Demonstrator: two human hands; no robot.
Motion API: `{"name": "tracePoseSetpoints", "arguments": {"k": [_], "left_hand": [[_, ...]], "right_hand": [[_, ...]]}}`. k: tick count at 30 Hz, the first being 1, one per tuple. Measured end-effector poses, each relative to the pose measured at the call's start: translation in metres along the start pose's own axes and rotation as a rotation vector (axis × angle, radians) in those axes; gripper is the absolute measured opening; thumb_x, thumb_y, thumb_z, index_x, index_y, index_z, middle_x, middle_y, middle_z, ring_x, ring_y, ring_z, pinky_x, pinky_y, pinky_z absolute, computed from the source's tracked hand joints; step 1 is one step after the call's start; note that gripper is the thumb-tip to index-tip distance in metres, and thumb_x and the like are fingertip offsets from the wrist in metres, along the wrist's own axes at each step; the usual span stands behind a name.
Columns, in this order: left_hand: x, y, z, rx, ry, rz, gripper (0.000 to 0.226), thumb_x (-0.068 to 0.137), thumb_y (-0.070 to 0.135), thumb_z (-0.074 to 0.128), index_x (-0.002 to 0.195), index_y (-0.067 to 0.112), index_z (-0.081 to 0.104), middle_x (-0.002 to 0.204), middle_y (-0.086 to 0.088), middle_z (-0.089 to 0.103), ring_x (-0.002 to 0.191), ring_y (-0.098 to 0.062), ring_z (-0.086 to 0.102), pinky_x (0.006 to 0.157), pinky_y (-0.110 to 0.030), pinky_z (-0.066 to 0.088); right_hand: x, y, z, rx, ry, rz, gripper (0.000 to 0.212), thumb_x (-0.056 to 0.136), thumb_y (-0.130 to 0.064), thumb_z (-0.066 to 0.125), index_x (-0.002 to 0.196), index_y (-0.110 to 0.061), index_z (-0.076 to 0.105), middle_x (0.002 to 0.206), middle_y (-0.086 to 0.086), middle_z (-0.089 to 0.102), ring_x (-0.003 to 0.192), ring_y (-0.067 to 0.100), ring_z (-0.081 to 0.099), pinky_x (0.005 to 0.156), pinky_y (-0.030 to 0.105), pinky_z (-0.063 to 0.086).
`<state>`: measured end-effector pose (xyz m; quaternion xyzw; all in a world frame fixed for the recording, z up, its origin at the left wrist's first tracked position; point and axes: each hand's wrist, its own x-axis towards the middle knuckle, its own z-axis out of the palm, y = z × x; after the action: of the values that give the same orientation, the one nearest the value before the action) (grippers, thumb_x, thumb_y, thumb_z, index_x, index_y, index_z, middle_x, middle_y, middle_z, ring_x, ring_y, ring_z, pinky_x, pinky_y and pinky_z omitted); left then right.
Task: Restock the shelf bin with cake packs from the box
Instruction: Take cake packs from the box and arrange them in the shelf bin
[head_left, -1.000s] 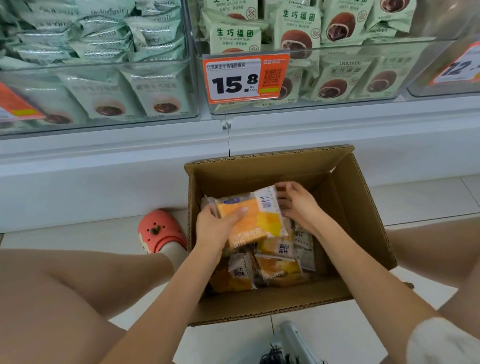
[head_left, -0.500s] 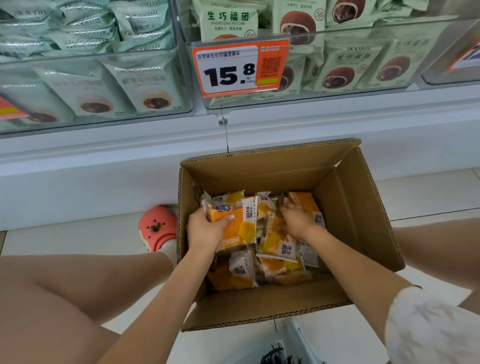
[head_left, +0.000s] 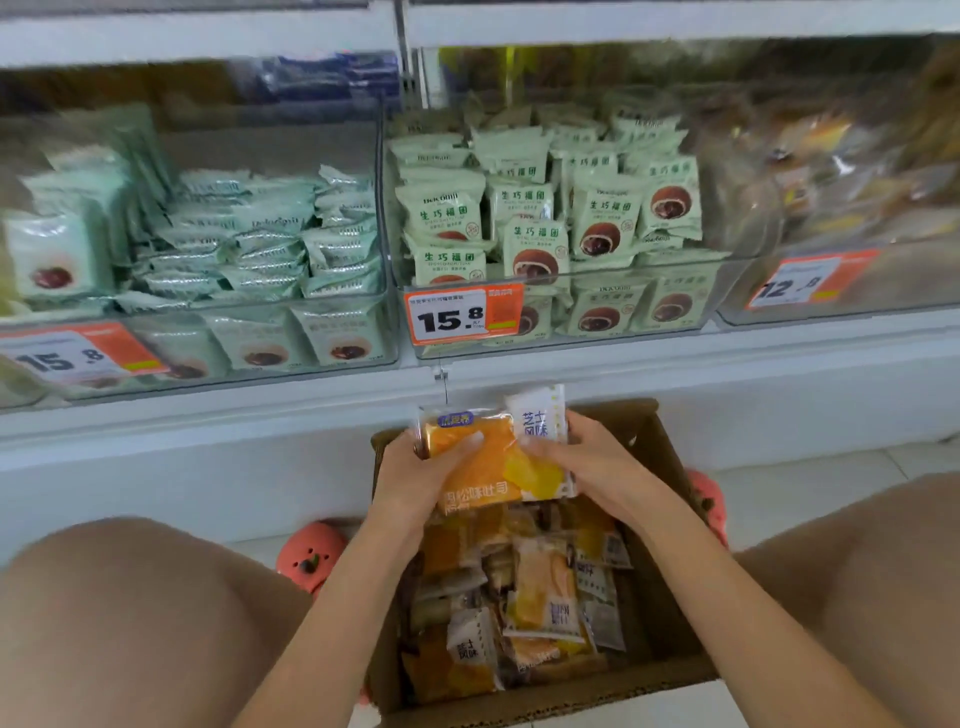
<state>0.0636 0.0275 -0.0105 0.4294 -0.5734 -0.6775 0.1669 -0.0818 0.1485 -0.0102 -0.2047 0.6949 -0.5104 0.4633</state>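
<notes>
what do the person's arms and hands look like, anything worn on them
Both forearms are bare right to the bottom edge of the frame, with no sleeve in view. The left hand and the right hand are ungloved, with no ring, watch or bracelet showing. The left thumbnail looks fairly long and pale; the picture is too soft to tell more.

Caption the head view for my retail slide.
Both hands lift orange cake packs above the open box.

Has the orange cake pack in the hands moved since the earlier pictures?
Yes. The orange cake pack has come up out of the box, toward its far rim and the shelf.
</notes>
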Motion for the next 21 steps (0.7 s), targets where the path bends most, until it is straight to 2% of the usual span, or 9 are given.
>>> {"name": "tracePoseSetpoints", "arguments": {"k": [2, 4, 6, 8, 11, 13, 15, 19, 21], "left_hand": [[-0.014, 0.043, 0.003, 0.029, 0.002, 0.18, 0.03, 0.075, 0.032, 0.078, 0.099, 0.02, 0.065, 0.095, -0.004, 0.072, 0.082, -0.013, 0.069, 0.071, -0.028, 0.057], [-0.034, 0.095, 0.001, 0.064, -0.007, 0.424, 0.039, 0.072, 0.047, 0.077, 0.094, 0.017, 0.065, 0.088, -0.006, 0.07, 0.081, -0.018, 0.067, 0.075, -0.032, 0.055], [-0.053, 0.152, -0.003, 0.041, 0.052, 0.679, 0.034, 0.075, 0.05, 0.07, 0.09, 0.02, 0.065, 0.084, 0.007, 0.07, 0.083, -0.011, 0.064, 0.077, -0.023, 0.05], [-0.065, 0.211, -0.008, 0.152, 0.241, 1.003, 0.02, 0.089, 0.046, 0.059, 0.089, 0.027, 0.062, 0.084, 0.016, 0.066, 0.085, -0.001, 0.06, 0.076, -0.014, 0.043], [-0.06, 0.296, -0.005, 0.53, 0.648, 1.438, 0.032, 0.09, 0.034, 0.042, 0.105, 0.014, 0.063, 0.098, 0.003, 0.064, 0.102, -0.017, 0.052, 0.087, -0.032, 0.037], [-0.036, 0.342, 0.008, 0.762, 0.79, 1.571, 0.038, 0.092, 0.029, 0.04, 0.113, 0.008, 0.063, 0.11, -0.007, 0.066, 0.113, -0.024, 0.051, 0.098, -0.039, 0.032], [0.0, 0.365, 0.024, 0.969, 0.777, 1.639, 0.039, 0.093, 0.028, 0.038, 0.11, 0.008, 0.067, 0.111, -0.008, 0.068, 0.114, -0.026, 0.057, 0.105, -0.041, 0.03], [0.056, 0.361, 0.039, 1.037, 0.791, 1.746, 0.037, 0.095, 0.027, 0.043, 0.075, 0.014, 0.071, 0.072, -0.002, 0.068, 0.071, -0.023, 0.065, 0.085, -0.035, 0.042], [0.063, 0.359, 0.041, 0.981, 0.869, 1.816, 0.032, 0.092, 0.026, 0.049, 0.071, 0.015, 0.071, 0.069, 0.001, 0.067, 0.064, -0.019, 0.062, 0.078, -0.032, 0.042]], "right_hand": [[-0.024, -0.056, -0.009, -0.086, 0.055, -0.14, 0.027, 0.078, -0.02, 0.074, 0.103, -0.022, 0.065, 0.104, -0.001, 0.072, 0.093, 0.01, 0.069, 0.086, 0.028, 0.055], [-0.054, -0.117, -0.022, -0.157, 0.104, -0.299, 0.021, 0.079, -0.012, 0.073, 0.095, -0.023, 0.065, 0.086, -0.012, 0.074, 0.08, 0.0, 0.068, 0.071, 0.013, 0.053], [-0.085, -0.178, -0.039, -0.155, 0.196, -0.494, 0.02, 0.08, -0.006, 0.071, 0.088, -0.023, 0.064, 0.071, -0.018, 0.072, 0.067, -0.005, 0.066, 0.058, 0.006, 0.047], [-0.11, -0.238, -0.059, -0.103, 0.298, -0.668, 0.016, 0.075, -0.014, 0.073, 0.086, -0.024, 0.065, 0.074, -0.013, 0.074, 0.068, -0.001, 0.068, 0.06, 0.013, 0.052], [-0.121, -0.323, -0.082, -0.025, 0.428, -0.875, 0.03, 0.067, -0.034, 0.072, 0.095, -0.021, 0.068, 0.097, 0.001, 0.074, 0.087, 0.016, 0.069, 0.075, 0.033, 0.058], [-0.111, -0.372, -0.096, 0.003, 0.468, -0.95, 0.033, 0.076, -0.028, 0.072, 0.106, -0.017, 0.066, 0.107, 0.005, 0.07, 0.094, 0.018, 0.067, 0.083, 0.034, 0.056], [-0.086, -0.413, -0.107, 0.011, 0.48, -0.957, 0.031, 0.08, -0.021, 0.073, 0.109, -0.016, 0.064, 0.109, 0.007, 0.069, 0.094, 0.019, 0.067, 0.086, 0.037, 0.055], [-0.011, -0.469, -0.107, -0.096, 0.513, -0.9, 0.037, 0.082, -0.011, 0.071, 0.117, -0.005, 0.061, 0.115, 0.012, 0.065, 0.09, 0.017, 0.061, 0.077, 0.026, 0.05], [0.026, -0.489, -0.104, -0.161, 0.534, -0.861, 0.04, 0.083, -0.013, 0.07, 0.12, -0.003, 0.058, 0.117, 0.011, 0.063, 0.094, 0.018, 0.058, 0.078, 0.026, 0.045]]}}
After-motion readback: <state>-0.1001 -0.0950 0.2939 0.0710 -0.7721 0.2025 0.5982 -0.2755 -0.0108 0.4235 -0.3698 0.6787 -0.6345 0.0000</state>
